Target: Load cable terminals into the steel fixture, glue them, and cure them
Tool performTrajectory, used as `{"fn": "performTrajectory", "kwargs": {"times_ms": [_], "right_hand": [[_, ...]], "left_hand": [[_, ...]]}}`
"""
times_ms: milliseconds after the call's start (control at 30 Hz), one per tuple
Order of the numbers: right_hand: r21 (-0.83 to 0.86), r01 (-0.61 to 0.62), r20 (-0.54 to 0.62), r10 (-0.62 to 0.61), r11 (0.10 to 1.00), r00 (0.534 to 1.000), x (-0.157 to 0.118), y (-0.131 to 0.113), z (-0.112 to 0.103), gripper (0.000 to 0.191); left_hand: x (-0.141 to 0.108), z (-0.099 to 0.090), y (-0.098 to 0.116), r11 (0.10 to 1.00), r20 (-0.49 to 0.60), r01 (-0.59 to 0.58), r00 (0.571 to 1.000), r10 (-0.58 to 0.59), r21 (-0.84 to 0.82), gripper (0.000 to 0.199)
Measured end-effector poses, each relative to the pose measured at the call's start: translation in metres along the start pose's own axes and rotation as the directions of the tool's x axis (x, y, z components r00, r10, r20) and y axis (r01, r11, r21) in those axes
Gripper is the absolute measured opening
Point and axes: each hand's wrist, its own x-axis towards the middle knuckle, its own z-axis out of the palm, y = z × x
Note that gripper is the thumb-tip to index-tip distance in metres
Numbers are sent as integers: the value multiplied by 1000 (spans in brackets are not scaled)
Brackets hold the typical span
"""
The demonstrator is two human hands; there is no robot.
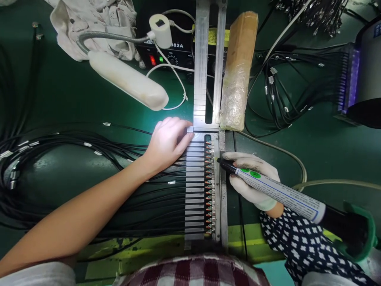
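My bare left hand (pixel 166 141) reaches over the cables, with thumb and forefinger pinched on the upper left corner of a slotted metal jig (pixel 195 190). Black cables (pixel 160 188) lie side by side in the jig's slots, their small metal connectors (pixel 209 186) lined up along its right side. In its white glove, my right hand (pixel 256 178) grips a dispensing syringe (pixel 281 194) with a printed label. The syringe's black nozzle (pixel 223 163) points left, close to the jig's right rail near the upper connectors.
A second metal jig (pixel 201 71) stretches away above, beside a plastic-wrapped block (pixel 236 95). A white gooseneck lamp (pixel 127 81) shines near my left hand. Behind are a black control box (pixel 178 49) and crumpled cloth (pixel 101 24). More cables (pixel 278 103) run to a purple-lit device (pixel 353 79).
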Motion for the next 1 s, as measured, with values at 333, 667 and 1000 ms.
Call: {"fn": "performTrajectory", "kwargs": {"times_ms": [333,667,1000], "right_hand": [[1,-17,14,17,1000,1000,1,-4,-2,15],[18,-17,19,17,1000,1000,0,-4,-2,16],[15,-26,28,26,1000,999,1,-1,-2,18]], "left_hand": [[0,0,0,1000,0,6,1000,-6,-3,23],[0,0,0,1000,6,8,1000,-8,0,23],[0,0,0,1000,10,12,1000,-12,5,23]]}}
